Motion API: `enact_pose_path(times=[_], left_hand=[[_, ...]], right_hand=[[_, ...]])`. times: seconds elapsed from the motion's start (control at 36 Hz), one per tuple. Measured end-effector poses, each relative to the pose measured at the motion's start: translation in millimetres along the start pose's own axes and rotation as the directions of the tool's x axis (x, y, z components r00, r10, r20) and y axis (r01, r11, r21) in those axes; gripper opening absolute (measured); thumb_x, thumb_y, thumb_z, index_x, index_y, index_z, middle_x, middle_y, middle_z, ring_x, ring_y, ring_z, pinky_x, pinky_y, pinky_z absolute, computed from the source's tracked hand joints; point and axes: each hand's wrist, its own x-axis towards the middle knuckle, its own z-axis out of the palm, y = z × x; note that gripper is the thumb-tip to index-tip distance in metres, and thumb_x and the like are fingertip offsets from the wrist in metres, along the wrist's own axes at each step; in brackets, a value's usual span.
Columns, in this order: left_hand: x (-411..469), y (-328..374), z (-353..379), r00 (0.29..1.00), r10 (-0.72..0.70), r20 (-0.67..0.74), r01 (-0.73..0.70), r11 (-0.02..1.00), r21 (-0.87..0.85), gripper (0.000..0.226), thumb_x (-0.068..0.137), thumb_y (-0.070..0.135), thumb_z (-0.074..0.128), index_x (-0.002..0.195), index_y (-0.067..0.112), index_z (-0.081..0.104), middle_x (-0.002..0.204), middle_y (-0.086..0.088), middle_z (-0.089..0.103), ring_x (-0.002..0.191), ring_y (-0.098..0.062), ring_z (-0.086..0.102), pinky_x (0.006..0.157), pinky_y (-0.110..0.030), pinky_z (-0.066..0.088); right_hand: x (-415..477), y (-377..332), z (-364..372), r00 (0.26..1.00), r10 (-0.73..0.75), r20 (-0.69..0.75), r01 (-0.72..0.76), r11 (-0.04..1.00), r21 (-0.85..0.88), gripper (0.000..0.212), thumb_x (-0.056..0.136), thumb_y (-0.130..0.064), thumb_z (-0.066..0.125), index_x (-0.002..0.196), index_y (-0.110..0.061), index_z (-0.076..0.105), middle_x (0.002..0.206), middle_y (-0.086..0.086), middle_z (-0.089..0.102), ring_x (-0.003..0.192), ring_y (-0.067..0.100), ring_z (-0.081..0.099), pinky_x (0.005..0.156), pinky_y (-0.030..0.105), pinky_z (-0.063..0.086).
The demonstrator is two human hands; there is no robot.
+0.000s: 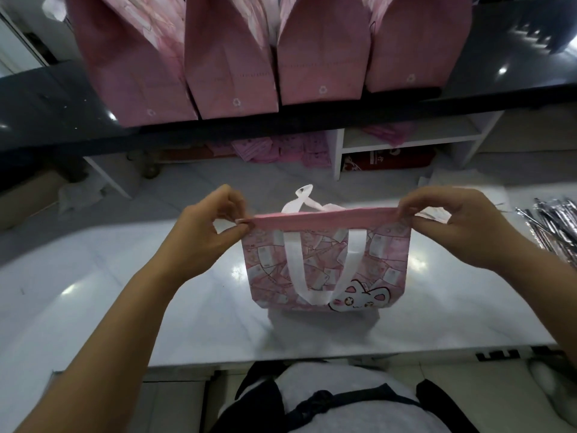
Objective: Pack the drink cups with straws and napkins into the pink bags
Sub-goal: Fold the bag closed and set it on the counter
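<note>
Pinches the bag [324,270] by its pink top hem [324,215], left hand [206,232] clamped thumb-to-fingertips on the left corner and right hand [462,226] likewise on the right, both equally near. Holds it upright and flat over the middle of the white counter [125,292], mouth closed, hem running left to right between the hands. Probably calls for parting the mouth toward and away from the body; shows no cup, only silver-wrapped sticks [549,226] at the counter's right edge.
</note>
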Motion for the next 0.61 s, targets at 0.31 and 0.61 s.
enact_pose_path(times=[0.31, 0.61], left_hand=[[-4, 13, 13, 0.991, -0.007, 0.137, -0.009, 0.993, 0.116, 0.042, 0.093, 0.010, 0.067, 0.115, 0.044, 0.059, 0.102, 0.022, 0.062, 0.101, -0.008, 0.058, 0.082, -0.021, 0.045], [29, 47, 43, 0.958, 0.118, 0.261, -0.196, 0.935, 0.295, 0.024, 0.089, 0.036, 0.074, 0.113, 0.033, 0.072, 0.098, 0.013, 0.067, 0.090, -0.009, 0.052, 0.075, -0.032, 0.049]], right_hand=[[-12, -5, 13, 0.995, 0.084, 0.059, -0.076, 0.988, -0.131, 0.044, 0.084, -0.018, 0.070, 0.120, -0.040, 0.060, 0.093, -0.022, 0.066, 0.083, 0.028, 0.067, 0.081, 0.046, 0.055], [19, -33, 34, 0.983, 0.001, 0.182, 0.085, 0.880, -0.467, 0.031, 0.087, -0.049, 0.061, 0.113, -0.035, 0.071, 0.098, -0.013, 0.066, 0.098, 0.015, 0.054, 0.094, 0.037, 0.032]])
